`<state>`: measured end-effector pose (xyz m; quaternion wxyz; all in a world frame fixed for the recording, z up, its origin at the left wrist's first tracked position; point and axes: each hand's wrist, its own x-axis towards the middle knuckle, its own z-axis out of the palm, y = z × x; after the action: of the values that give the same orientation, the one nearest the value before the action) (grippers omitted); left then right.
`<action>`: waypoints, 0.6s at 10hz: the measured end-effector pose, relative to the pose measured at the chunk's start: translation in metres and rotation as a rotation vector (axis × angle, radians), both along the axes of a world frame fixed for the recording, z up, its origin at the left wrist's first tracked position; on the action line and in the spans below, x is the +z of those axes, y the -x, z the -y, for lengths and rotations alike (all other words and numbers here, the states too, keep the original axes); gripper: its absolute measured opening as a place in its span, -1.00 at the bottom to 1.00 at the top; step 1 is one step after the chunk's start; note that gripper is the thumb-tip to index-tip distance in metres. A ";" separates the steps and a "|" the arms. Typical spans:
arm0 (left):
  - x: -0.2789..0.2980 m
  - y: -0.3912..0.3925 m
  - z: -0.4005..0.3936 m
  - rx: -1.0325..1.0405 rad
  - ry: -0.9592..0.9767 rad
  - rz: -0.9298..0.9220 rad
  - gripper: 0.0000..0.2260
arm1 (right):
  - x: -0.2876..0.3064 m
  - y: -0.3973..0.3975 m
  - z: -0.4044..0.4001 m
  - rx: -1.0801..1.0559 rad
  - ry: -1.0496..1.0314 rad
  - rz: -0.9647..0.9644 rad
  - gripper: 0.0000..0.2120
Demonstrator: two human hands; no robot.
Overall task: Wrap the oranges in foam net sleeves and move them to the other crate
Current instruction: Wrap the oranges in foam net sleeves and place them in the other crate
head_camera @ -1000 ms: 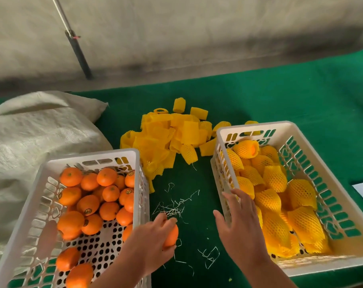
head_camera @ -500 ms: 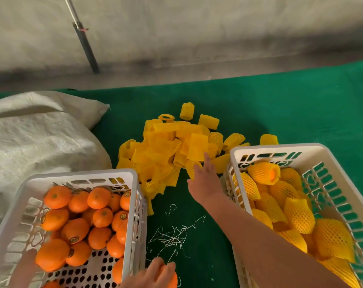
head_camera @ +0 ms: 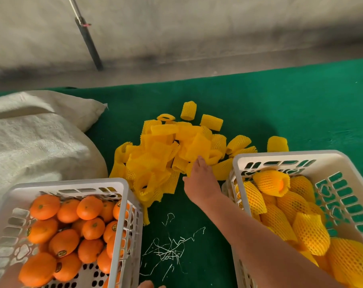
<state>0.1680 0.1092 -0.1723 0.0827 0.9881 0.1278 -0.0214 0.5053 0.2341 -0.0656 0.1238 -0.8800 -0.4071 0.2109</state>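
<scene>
**Yellow foam sleeves reached for as oranges await wrapping**

Yellow foam net sleeves [head_camera: 172,154] are heaped at twelve o'clock on the green bench [head_camera: 280,104]. The right hand [head_camera: 199,179] is laid on the pile's near edge; whether a sleeve is pinched cannot be told. Only fingertips of the left hand [head_camera: 150,284] are seen at six o'clock, its grip hidden. Bare oranges [head_camera: 68,229] fill the left crate [head_camera: 122,183]; wrapped fruit [head_camera: 290,210] sits in the right crate [head_camera: 238,161]. Sleeves are judged light, soft and springy, best pinched at an open rim.
</scene>
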 end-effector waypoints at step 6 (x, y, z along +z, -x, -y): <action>0.137 -0.012 -0.063 0.126 0.029 -0.147 -0.38 | 0.011 0.071 0.123 -0.004 -0.443 -0.217 -0.86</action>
<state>0.1801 0.1722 -0.0357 0.0888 0.9726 0.1951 -0.0903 0.4342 0.1107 -0.0543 0.3570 -0.8046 -0.4258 0.2096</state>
